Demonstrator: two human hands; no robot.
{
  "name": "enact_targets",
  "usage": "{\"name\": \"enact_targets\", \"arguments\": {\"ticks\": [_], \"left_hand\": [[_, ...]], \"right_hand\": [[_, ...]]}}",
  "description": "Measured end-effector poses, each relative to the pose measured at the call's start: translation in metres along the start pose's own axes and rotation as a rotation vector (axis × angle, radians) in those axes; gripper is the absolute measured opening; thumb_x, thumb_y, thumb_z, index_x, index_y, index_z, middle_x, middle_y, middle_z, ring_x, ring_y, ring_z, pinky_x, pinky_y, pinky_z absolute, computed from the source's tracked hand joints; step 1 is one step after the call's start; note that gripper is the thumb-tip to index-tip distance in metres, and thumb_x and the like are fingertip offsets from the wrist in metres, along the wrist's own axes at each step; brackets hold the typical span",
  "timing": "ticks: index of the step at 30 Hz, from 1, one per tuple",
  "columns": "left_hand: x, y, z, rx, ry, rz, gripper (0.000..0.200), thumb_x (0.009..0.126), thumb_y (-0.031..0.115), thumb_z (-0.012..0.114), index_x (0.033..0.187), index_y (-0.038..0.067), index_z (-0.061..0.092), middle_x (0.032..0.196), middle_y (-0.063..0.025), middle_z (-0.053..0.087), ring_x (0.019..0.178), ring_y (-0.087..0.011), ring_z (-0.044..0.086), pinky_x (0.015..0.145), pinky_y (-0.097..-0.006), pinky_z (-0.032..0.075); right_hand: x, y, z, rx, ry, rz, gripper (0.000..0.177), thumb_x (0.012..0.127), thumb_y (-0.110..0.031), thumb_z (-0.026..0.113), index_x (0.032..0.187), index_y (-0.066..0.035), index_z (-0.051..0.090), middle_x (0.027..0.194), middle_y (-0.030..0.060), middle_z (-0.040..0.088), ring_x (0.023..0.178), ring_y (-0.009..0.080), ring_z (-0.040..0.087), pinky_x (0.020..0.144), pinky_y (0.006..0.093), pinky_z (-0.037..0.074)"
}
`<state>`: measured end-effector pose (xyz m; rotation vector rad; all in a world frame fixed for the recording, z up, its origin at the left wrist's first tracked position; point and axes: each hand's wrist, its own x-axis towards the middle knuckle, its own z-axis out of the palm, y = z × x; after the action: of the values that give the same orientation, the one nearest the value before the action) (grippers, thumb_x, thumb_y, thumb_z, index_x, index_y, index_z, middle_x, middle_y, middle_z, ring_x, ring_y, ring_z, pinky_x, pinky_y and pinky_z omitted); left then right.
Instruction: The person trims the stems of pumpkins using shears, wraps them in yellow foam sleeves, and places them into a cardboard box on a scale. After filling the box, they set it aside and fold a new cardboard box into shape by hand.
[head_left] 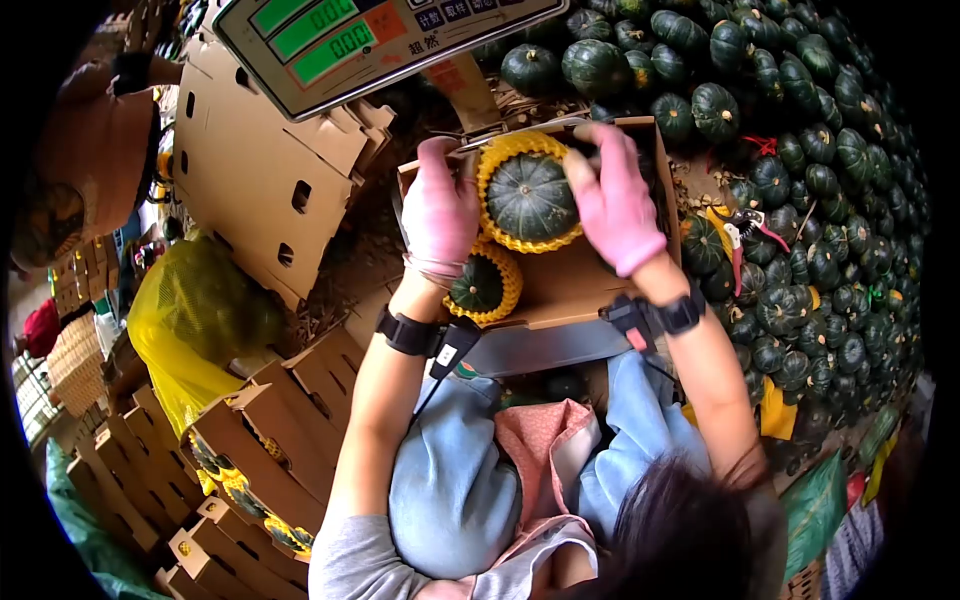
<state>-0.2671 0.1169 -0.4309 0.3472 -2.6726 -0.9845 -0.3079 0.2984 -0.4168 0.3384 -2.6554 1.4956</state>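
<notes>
A dark green pumpkin in a yellow foam net sits at the back of an open cardboard box. My left hand, in a pink and white glove, is at its left side, the fingers curled near the net. At its right side is my right hand, gloved in pink, with fingertips touching the net and the pumpkin's edge; some fingers are blurred. A smaller netted pumpkin lies in the box's front left corner, below my left hand.
A scale display stands behind the box. Many pumpkins are piled at the right, with red-handled pruners on them. Flat cardboard, a yellow mesh bag and packed boxes are at the left. Another person's arm shows upper left.
</notes>
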Motion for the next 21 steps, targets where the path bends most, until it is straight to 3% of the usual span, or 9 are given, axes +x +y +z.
{"name": "enact_targets", "arguments": {"ticks": [1,2,4,5,8,10,15,18,21], "left_hand": [[0.0,0.0,-0.001,-0.015,0.012,0.032,0.022,0.088,0.008,0.06,0.106,0.005,0.047,0.08,-0.0119,0.059,0.064,-0.0216,0.056,0.058,-0.0294,0.048],[-0.002,-0.005,-0.002,-0.01,0.012,0.036,0.022,0.088,0.008,0.06,0.106,0.005,0.047,0.08,-0.0119,0.059,0.064,-0.0216,0.056,0.058,-0.0294,0.048],[-0.008,-0.01,0.006,-0.268,0.078,0.064,0.029,0.086,0.008,0.062,0.111,0.006,0.048,0.093,-0.0145,0.059,0.074,-0.0278,0.059,0.061,-0.0308,0.048],[-0.014,0.011,-0.01,-0.276,0.014,0.362,0.031,0.086,0.004,0.06,0.116,0.006,0.051,0.106,-0.0154,0.055,0.085,-0.0306,0.06,0.068,-0.032,0.049],[-0.014,0.023,-0.02,-0.245,-0.192,0.28,0.024,0.089,0.002,0.054,0.112,0.002,0.058,0.111,-0.0155,0.055,0.097,-0.0295,0.058,0.086,-0.033,0.046],[-0.012,0.015,-0.009,-0.383,-0.11,0.191,0.025,0.088,0.003,0.054,0.113,0.002,0.058,0.105,-0.0194,0.057,0.095,-0.0337,0.059,0.082,-0.034,0.048],[-0.015,-0.003,-0.005,-0.808,-0.408,-0.157,0.033,0.098,0.014,0.042,0.127,-0.002,0.047,0.117,-0.0078,0.056,0.107,-0.0119,0.049,0.096,-0.0261,0.038],[-0.02,0.013,-0.017,-0.751,-0.46,-0.066,0.044,0.096,0.019,0.046,0.133,-0.003,0.036,0.119,-0.0171,0.052,0.11,-0.0204,0.05,0.095,-0.0277,0.038],[-0.037,0.02,-0.043,-0.812,-0.575,0.025,0.064,0.093,0.029,0.046,0.142,-0.001,0.018,0.136,-0.02,0.037,0.117,-0.0258,0.045,0.097,-0.0352,0.039]], "right_hand": [[0.0,0.0,-0.003,-0.022,-0.077,0.041,0.018,0.088,-0.023,0.057,0.103,-0.013,0.057,0.117,0.0184,0.048,0.093,0.0356,0.057,0.073,0.0411,0.052],[-0.018,-0.004,-0.006,-0.337,-0.005,-0.334,0.022,0.085,-0.022,0.06,0.106,-0.016,0.057,0.111,0.0154,0.051,0.093,0.0332,0.058,0.07,0.0396,0.053],[-0.024,-0.004,-0.003,-0.414,-0.056,-0.255,0.028,0.081,-0.02,0.062,0.108,-0.016,0.057,0.108,0.0105,0.052,0.091,0.0299,0.058,0.068,0.0389,0.054],[-0.023,-0.005,-0.004,-0.416,-0.066,-0.269,0.028,0.081,-0.02,0.062,0.108,-0.016,0.057,0.108,0.0105,0.052,0.091,0.0299,0.058,0.068,0.0389,0.054],[-0.019,-0.008,-0.003,-0.452,-0.104,-0.205,0.034,0.077,-0.017,0.063,0.11,-0.017,0.057,0.105,0.007,0.052,0.092,0.0283,0.057,0.067,0.0396,0.054],[-0.015,-0.01,0.001,-0.47,-0.104,-0.216,0.039,0.074,-0.016,0.064,0.113,-0.017,0.056,0.101,0.006,0.052,0.094,0.0277,0.056,0.066,0.0394,0.054],[-0.014,-0.005,0.003,-0.455,-0.099,-0.219,0.04,0.074,-0.015,0.063,0.113,-0.015,0.055,0.101,0.0063,0.052,0.095,0.0275,0.056,0.068,0.0396,0.054],[-0.016,-0.002,-0.002,-0.362,-0.1,-0.21,0.049,0.075,-0.02,0.065,0.122,-0.016,0.05,0.103,0.0096,0.053,0.095,0.0315,0.056,0.075,0.0423,0.052],[-0.032,-0.038,-0.038,-0.269,-0.28,-0.074,0.087,0.06,-0.037,0.078,0.134,-0.019,0.037,0.119,0.0182,0.044,0.107,0.0407,0.048,0.087,0.0488,0.046]]}}
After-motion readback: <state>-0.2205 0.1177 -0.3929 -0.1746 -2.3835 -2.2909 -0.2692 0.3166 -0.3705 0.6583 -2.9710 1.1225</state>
